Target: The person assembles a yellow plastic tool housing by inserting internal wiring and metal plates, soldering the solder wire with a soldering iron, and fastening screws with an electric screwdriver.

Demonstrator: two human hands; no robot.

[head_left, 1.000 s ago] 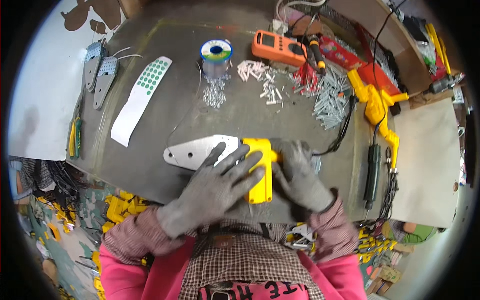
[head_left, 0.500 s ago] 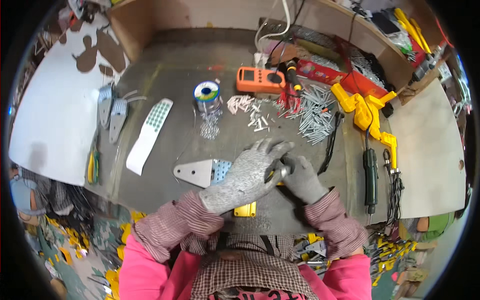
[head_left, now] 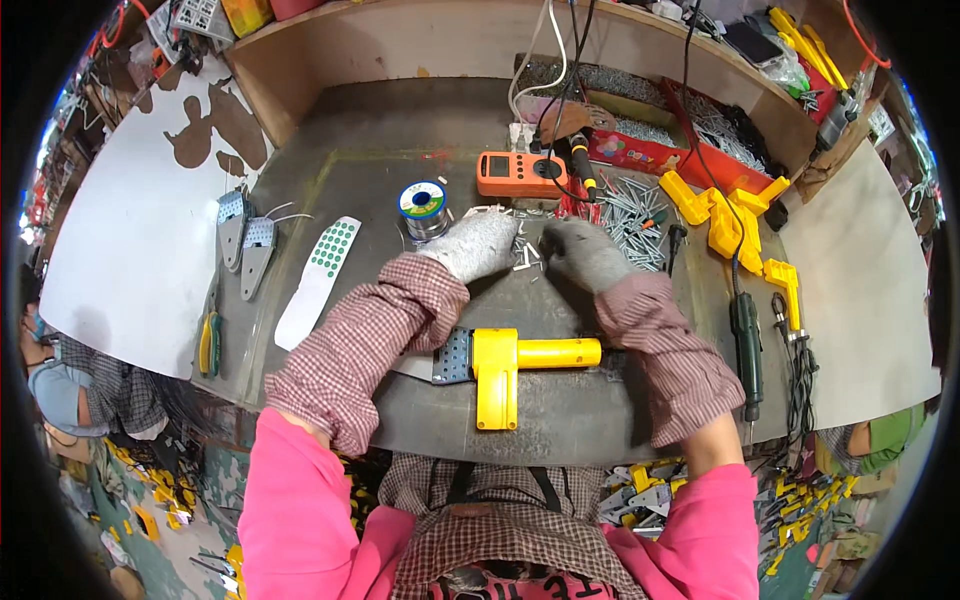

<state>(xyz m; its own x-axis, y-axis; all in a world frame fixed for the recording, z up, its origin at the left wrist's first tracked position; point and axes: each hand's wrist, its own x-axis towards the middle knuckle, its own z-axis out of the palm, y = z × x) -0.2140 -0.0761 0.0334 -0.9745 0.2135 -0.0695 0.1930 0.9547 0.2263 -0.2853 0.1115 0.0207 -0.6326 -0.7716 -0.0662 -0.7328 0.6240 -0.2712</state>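
Both my hands wear grey gloves and reach to the middle of the dark workbench (head_left: 400, 150). My left hand (head_left: 478, 243) rests palm down over a scatter of small white plastic pieces (head_left: 524, 254). My right hand (head_left: 578, 252) lies just right of that pile, fingers curled over it; what the fingers hold is hidden. Nearer to me, between my forearms, a yellow plastic tool body with a perforated metal plate (head_left: 510, 362) lies flat, untouched.
An orange multimeter (head_left: 520, 174), a solder spool (head_left: 423, 203), a heap of screws (head_left: 632, 210), yellow handle shells (head_left: 725, 215), a green-handled soldering iron (head_left: 746, 345), metal plates (head_left: 246, 240), a white dotted strip (head_left: 318, 280) and yellow-green pliers (head_left: 207, 342) lie around.
Both hands have let go of the yellow tool body, which now lies on the bench, and have moved away from me to the small white pieces. The view has tilted up.
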